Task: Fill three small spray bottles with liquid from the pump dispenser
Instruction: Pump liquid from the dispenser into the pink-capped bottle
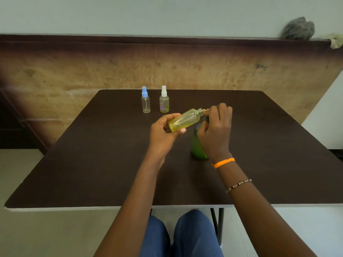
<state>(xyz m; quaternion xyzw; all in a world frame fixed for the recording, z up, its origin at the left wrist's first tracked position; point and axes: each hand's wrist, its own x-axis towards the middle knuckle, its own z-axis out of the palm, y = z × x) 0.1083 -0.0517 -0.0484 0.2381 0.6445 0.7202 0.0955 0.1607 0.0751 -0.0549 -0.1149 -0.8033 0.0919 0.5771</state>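
On the dark table (92, 164) stood two capped spray bottles (145, 101). Your left hand (163, 132) gripped the uncapped bottle (185, 119), tilted; your right hand (215, 130) curled over the green pump dispenser (197, 147).

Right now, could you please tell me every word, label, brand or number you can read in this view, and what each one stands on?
None can be read.
Brown board behind the table: faint dark marks, too blurred to read.
Green pump dispenser: no label shows.
Tilted clear bottle of yellow liquid, held by the left hand: no print.
Blue-capped clear spray bottle and white-capped clear spray bottle: no print visible.
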